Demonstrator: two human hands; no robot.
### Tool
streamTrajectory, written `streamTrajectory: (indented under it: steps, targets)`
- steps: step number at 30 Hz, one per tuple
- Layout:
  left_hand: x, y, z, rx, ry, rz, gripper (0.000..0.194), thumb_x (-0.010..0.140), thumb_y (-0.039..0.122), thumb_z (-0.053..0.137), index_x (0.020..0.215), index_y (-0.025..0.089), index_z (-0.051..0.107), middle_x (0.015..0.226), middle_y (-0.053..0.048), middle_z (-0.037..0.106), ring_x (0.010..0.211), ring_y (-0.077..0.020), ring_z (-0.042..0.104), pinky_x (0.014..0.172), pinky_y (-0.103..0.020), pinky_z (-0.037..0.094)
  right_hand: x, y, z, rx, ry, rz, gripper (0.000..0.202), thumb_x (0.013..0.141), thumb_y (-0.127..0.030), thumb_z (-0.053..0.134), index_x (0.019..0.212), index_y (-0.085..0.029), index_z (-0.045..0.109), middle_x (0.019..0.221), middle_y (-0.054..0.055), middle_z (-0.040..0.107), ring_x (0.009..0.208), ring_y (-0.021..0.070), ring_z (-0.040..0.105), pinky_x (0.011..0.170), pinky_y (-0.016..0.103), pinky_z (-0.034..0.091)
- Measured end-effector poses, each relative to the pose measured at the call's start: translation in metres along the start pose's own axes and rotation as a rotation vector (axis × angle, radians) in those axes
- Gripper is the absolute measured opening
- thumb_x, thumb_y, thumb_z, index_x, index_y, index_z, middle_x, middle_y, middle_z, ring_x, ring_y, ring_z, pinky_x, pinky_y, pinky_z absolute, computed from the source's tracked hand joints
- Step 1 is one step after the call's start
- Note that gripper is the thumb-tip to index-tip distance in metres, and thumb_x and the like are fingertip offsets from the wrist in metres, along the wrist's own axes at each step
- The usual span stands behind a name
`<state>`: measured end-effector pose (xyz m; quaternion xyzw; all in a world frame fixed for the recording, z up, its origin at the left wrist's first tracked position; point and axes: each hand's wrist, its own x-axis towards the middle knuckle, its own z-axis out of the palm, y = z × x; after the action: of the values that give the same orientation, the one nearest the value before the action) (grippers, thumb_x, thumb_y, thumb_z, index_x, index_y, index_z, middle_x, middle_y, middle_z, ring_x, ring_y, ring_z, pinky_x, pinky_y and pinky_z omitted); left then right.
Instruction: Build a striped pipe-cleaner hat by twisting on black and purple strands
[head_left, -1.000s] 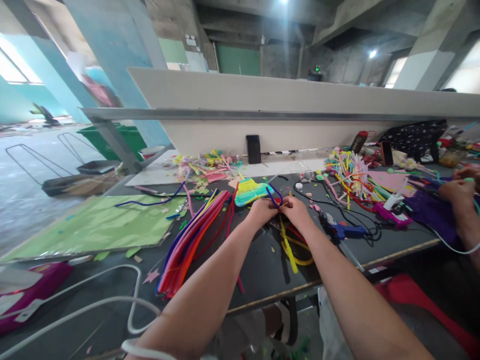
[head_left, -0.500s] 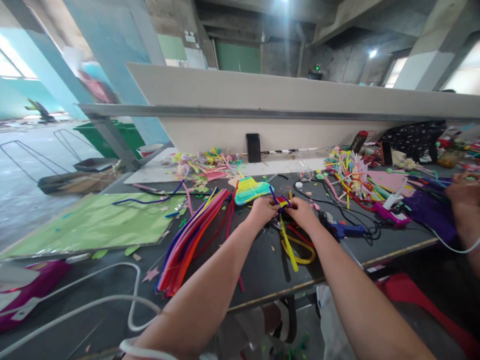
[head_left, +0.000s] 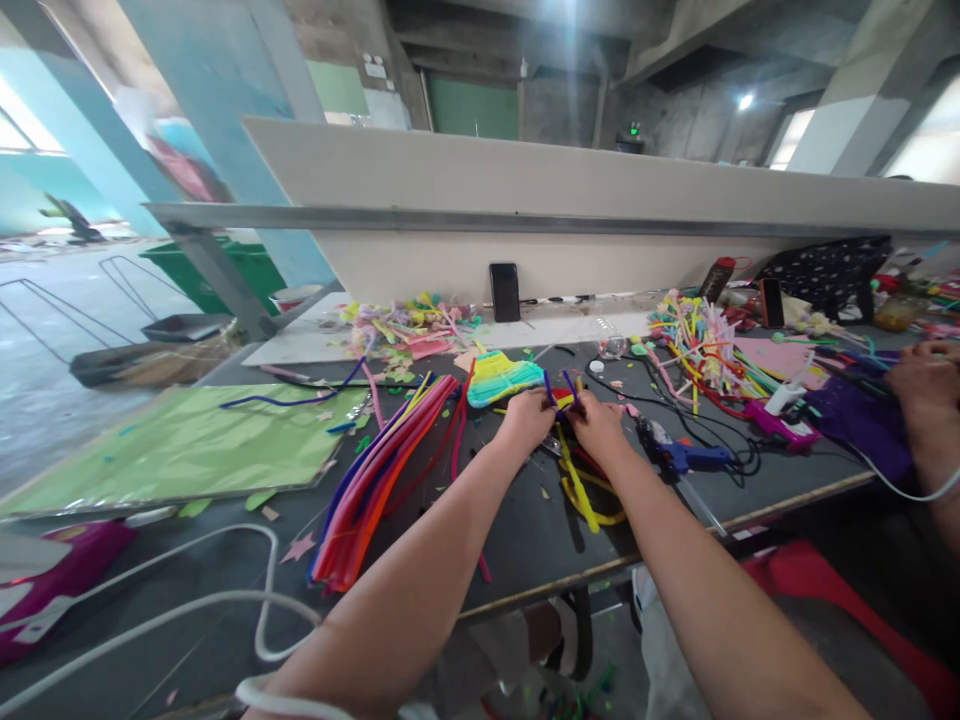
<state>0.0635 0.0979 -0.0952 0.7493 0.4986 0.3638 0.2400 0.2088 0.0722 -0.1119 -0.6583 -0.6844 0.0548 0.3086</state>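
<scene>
Fingers [head_left: 538, 401] pinching pipe cleaners [head_left: 564, 399], green sign [head_left: 634, 129] (illegible)

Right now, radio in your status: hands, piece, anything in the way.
Left hand and right hand gripping a colorful pipe-cleaner piece. Yellow pipe cleaner close below. Glue gun off to the right.

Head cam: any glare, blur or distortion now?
Head view, background: left window washed out, ceiling lamp glaring, blue pillar leaning, likely lens distortion; head view, table: yellow strand casts a soft shadow, strands between left hand and right hand too small and soft to make out finely.
</scene>
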Motion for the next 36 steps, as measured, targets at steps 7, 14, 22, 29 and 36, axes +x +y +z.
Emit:
streamTrajectory:
  steps: [7,14,22,29,36]
  targets:
    - [-0.005,-0.003,-0.001,0.054,0.055,0.127,0.022,0.074,0.012,0.053,0.085,0.017,0.072,0.098,-0.005,0.071,0.093,-0.0192,0.064,0.087,-0.027,0.047,0.001,0.002,0.0,-0.049,0.028,0.029,0.021,0.085,-0.022,0.048,0.104,-0.016,0.053,0.076,0.01,0.069,0.078,0.0234,0.063,0.086,0.036,0.028]
    - [-0.011,-0.003,-0.008,0.082,0.067,0.056,0.019,0.069,0.011,0.051,0.075,0.015,0.068,0.074,-0.004,0.068,0.077,-0.0176,0.062,0.072,-0.024,0.047,0.0,0.003,-0.002,-0.021,0.065,0.077,0.014,0.082,-0.022,0.05,0.094,-0.019,0.054,0.08,0.007,0.068,0.08,0.0219,0.062,0.077,0.032,0.033]
    - [-0.014,-0.007,-0.013,0.084,0.07,0.031,0.009,0.061,0.011,0.052,0.061,0.013,0.061,0.056,0.001,0.057,0.058,-0.0123,0.052,0.055,-0.022,0.038,0.001,0.006,-0.005,0.02,0.099,0.132,0.008,0.08,-0.025,0.05,0.083,-0.022,0.056,0.076,0.003,0.065,0.073,0.0197,0.059,0.066,0.028,0.034]
    - [-0.012,-0.01,-0.012,0.103,0.082,0.116,0.011,0.061,0.008,0.051,0.062,0.013,0.06,0.059,0.001,0.056,0.056,-0.0114,0.05,0.056,-0.023,0.038,0.004,0.006,-0.003,0.036,0.099,0.149,0.011,0.078,-0.024,0.051,0.085,-0.02,0.058,0.075,0.002,0.064,0.074,0.0195,0.057,0.069,0.029,0.035]
    - [-0.008,-0.014,-0.011,0.148,0.096,0.296,0.014,0.068,0.012,0.054,0.074,0.017,0.066,0.074,-0.003,0.064,0.073,-0.0158,0.057,0.072,-0.027,0.044,0.012,0.006,-0.009,0.067,-0.007,0.009,0.013,0.075,-0.03,0.058,0.082,-0.025,0.068,0.09,0.001,0.068,0.089,0.0205,0.056,0.075,0.029,0.038]
